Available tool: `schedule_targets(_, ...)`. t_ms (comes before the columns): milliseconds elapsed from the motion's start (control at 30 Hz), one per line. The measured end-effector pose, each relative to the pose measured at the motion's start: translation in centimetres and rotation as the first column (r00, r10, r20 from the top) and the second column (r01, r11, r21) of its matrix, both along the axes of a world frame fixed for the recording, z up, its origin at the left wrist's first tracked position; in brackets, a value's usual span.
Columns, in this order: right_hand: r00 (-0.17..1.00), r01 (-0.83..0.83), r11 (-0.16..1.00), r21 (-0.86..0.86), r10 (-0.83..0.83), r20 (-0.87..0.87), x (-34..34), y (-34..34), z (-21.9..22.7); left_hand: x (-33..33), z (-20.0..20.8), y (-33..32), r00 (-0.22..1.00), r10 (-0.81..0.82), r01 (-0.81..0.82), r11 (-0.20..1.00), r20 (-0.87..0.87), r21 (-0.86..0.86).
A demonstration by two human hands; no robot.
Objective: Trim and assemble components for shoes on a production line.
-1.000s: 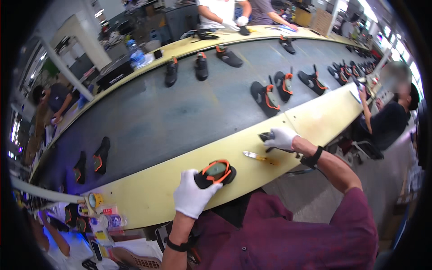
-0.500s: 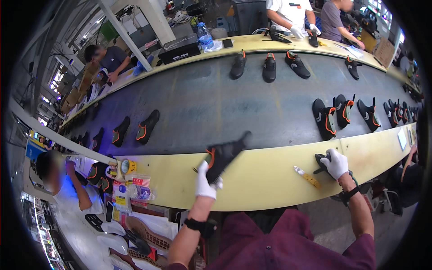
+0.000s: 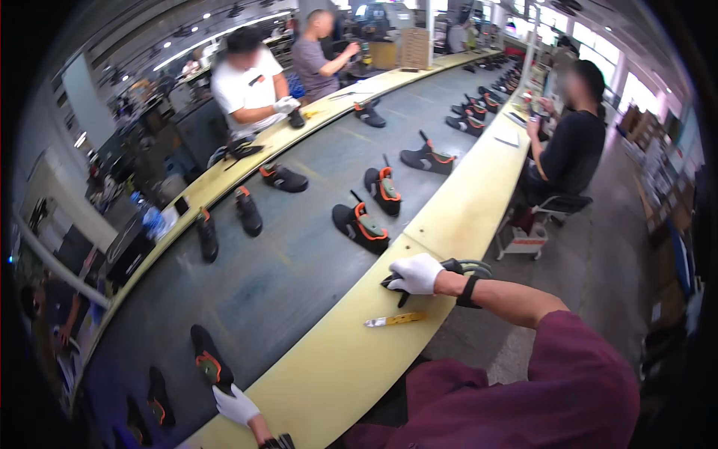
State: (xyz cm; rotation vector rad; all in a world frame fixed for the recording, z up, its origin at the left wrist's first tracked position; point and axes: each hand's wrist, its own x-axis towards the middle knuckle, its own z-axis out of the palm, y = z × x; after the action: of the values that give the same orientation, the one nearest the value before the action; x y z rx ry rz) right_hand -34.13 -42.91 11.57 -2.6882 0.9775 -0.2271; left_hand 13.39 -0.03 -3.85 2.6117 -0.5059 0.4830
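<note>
Gloved in white, my left hand [image 3: 236, 405] is at the near belt edge at lower left, fingers apart beside the heel of a black shoe [image 3: 202, 344] with orange collar trim. That shoe lies on the grey conveyor belt [image 3: 299, 254]; whether the fingertips still touch it I cannot tell. My right hand [image 3: 416, 275], also white-gloved, is closed around a black hand tool [image 3: 452, 266] with a hose or cable behind it, resting on the pale yellow ledge [image 3: 336, 367]. The tool's exact kind is hidden by the glove. A yellow-handled knife-like tool [image 3: 396, 319] lies nearby on the ledge.
Several more black shoes [image 3: 360, 227] stand along the belt. A person in white [image 3: 250, 93] handles a shoe across it, and another in black [image 3: 572, 138] sits further along my side. A bottle [image 3: 153, 221] and black box [image 3: 127, 254] stand on the far ledge.
The shoe my left hand held in the air is now down on the belt, with the hand at its heel. The view has swung right. My right hand stays on the black tool.
</note>
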Motion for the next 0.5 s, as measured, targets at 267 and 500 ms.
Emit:
schedule_targets(267,0.992,-0.041,0.998,-0.038,0.046,0.119,0.1,0.0,-0.5,-14.5,5.2,-2.1,0.937,-0.347,0.334,0.919,0.03,0.208)
schedule_targets(500,0.999,0.008,1.0,0.006,-0.008,0.037,-0.5,0.1,-0.1,-15.8,4.8,-3.0,0.935,-0.355,0.338,0.901,0.014,0.272)
